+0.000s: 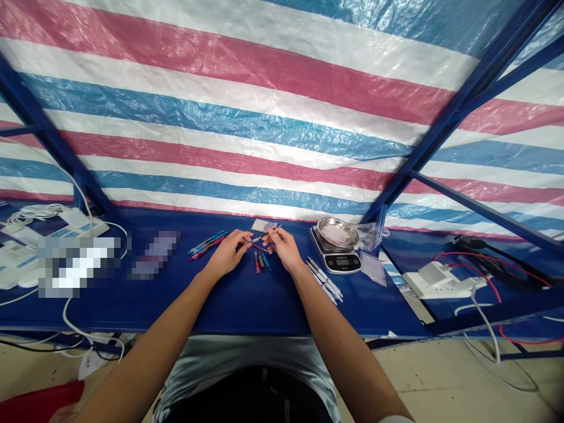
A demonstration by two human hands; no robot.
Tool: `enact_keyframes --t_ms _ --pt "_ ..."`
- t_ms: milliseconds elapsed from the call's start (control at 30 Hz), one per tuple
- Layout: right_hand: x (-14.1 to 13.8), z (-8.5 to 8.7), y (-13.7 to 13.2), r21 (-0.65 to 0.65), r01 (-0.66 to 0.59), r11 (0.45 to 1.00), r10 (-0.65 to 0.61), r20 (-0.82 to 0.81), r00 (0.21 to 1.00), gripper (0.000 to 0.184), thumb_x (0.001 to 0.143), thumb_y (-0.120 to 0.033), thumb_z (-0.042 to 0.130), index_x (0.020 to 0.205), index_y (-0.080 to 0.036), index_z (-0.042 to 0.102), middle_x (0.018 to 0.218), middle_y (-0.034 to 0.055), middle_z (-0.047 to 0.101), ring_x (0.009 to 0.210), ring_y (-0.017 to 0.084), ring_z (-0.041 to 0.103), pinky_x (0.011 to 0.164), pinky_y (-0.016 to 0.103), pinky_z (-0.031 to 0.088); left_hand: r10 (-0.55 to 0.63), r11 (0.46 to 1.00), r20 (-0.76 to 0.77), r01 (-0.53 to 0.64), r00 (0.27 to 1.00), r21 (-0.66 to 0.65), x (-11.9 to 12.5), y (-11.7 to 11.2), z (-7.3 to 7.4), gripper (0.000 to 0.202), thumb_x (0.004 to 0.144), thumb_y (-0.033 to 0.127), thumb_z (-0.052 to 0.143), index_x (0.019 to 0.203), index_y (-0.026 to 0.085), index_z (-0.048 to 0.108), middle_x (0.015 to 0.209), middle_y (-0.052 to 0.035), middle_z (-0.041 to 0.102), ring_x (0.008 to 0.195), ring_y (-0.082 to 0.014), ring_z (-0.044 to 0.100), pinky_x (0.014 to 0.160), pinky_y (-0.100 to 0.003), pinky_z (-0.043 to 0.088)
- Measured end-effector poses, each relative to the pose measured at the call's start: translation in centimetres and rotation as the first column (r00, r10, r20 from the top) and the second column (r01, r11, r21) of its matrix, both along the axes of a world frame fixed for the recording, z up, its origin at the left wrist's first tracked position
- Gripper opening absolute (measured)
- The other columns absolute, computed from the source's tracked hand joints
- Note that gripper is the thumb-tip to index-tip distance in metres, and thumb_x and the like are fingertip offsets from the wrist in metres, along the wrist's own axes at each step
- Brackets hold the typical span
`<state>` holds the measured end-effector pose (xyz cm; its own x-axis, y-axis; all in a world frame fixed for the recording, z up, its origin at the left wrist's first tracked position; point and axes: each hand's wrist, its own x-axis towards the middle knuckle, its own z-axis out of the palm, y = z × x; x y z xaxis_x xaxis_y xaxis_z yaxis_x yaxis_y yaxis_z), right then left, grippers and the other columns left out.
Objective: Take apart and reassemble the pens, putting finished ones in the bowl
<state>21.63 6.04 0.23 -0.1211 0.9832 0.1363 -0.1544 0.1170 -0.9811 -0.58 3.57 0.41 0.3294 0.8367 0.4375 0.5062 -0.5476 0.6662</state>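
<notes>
Both my hands meet over a dark blue table [247,311], holding a slim pen [259,238] between them. My left hand [227,254] grips the pen's nearer left part, and the fingertips of my right hand [284,248] pinch its right part. Just below them lie several short pen parts [261,261] in red, dark and teal. A bunch of coloured pens [208,244] rests left of my left hand. Several white pens [324,279] lie right of my right hand. A small paper card [263,225] sits just beyond the hands.
A digital scale [335,254] with a steel bowl stands to the right, beside a clear plastic bag [371,236]. Farther right are a white power strip [434,279] and red and black cables. Blurred items and white cords lie left. A striped tarpaulin on blue framing stands behind.
</notes>
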Motion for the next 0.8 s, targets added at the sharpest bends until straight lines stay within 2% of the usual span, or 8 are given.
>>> enact_keyframes --t_ms 133,267,367,467,533,600,667,800 --pt "-0.2 0.1 -0.4 0.036 -0.044 0.998 0.042 0.032 0.999 0.049 0.086 -0.069 0.073 0.098 -0.022 0.074 0.094 0.0060 0.075 0.074 0.017 0.065 0.055 0.025 0.050 0.017 0.999 0.034 -0.018 0.999 0.030 0.0 0.0 0.1 0.031 0.103 0.036 0.060 0.132 0.024 0.066 0.125 -0.0090 0.073 0.104 -0.0236 0.075 0.101 -0.041 0.058" --pt "-0.4 0.1 -0.9 0.006 -0.139 0.990 0.137 0.133 0.982 0.048 0.089 -0.068 0.072 0.098 -0.021 0.078 0.074 0.0004 0.064 0.058 0.012 0.053 0.050 0.024 0.042 0.054 0.996 0.075 -0.058 0.996 0.064 0.1 0.0 0.2 0.037 0.099 0.037 0.069 0.133 0.023 0.067 0.118 -0.0075 0.079 0.106 -0.0249 0.076 0.104 -0.043 0.058" --pt "-0.2 0.3 -1.0 -0.038 -0.170 0.985 0.174 0.181 0.968 0.049 0.087 -0.065 0.076 0.111 -0.022 0.078 0.073 -0.0018 0.061 0.060 0.012 0.052 0.051 0.022 0.039 0.081 0.993 0.085 -0.088 0.993 0.077 0.1 -0.1 0.4 0.038 0.099 0.036 0.070 0.134 0.024 0.069 0.118 -0.0070 0.080 0.107 -0.0252 0.076 0.105 -0.043 0.058" --pt "0.4 0.3 -0.8 -0.009 -0.163 0.987 0.160 0.244 0.956 0.051 0.086 -0.059 0.078 0.121 -0.023 0.075 0.077 -0.0020 0.065 0.065 0.013 0.056 0.056 0.023 0.043 0.106 0.992 0.107 -0.113 0.989 0.061 -0.1 -0.1 0.5 0.036 0.100 0.038 0.068 0.133 0.025 0.070 0.122 -0.0077 0.078 0.111 -0.0260 0.076 0.106 -0.044 0.057" --pt "0.9 0.1 -0.6 0.060 -0.123 0.991 0.098 0.313 0.945 0.044 0.086 -0.056 0.079 0.113 -0.021 0.076 0.082 -0.0004 0.069 0.070 0.014 0.060 0.063 0.025 0.048 0.130 0.991 0.169 -0.133 0.977 0.006 -0.3 0.1 0.5 0.039 0.100 0.041 0.068 0.136 0.025 0.069 0.124 -0.0087 0.076 0.112 -0.0267 0.076 0.105 -0.043 0.058" --pt "1.3 -0.1 -0.5 0.135 -0.098 0.986 0.035 0.407 0.913 0.035 0.088 -0.052 0.078 0.102 -0.020 0.076 0.087 0.0013 0.072 0.075 0.016 0.063 0.070 0.027 0.050 0.135 0.989 0.274 -0.114 0.952 -0.091 -0.4 0.4 0.2 0.047 0.099 0.044 0.069 0.141 0.024 0.065 0.125 -0.0103 0.075 0.112 -0.0277 0.076 0.102 -0.043 0.060" --pt "1.5 -0.1 -0.6 0.172 -0.128 0.977 0.022 0.515 0.857 0.031 0.089 -0.051 0.076 0.096 -0.020 0.074 0.086 0.0015 0.073 0.075 0.016 0.064 0.071 0.028 0.050 0.111 0.983 0.405 -0.041 0.907 -0.179 -0.4 0.7 -0.1 0.056 0.097 0.048 0.071 0.146 0.023 0.060 0.127 -0.0122 0.073 0.110 -0.0287 0.078 0.098 -0.043 0.062" --pt "1.7 0.2 -1.1 0.210 -0.234 0.949 0.048 0.639 0.768 0.027 0.090 -0.046 0.077 0.101 -0.021 0.075 0.091 0.0022 0.074 0.075 0.016 0.063 0.072 0.029 0.049 0.111 0.954 0.632 0.097 0.767 -0.285 -0.3 0.9 0.0 0.066 0.090 0.047 0.082 0.147 0.022 0.058 0.130 -0.0140 0.071 0.105 -0.0297 0.079 0.093 -0.045 0.063"
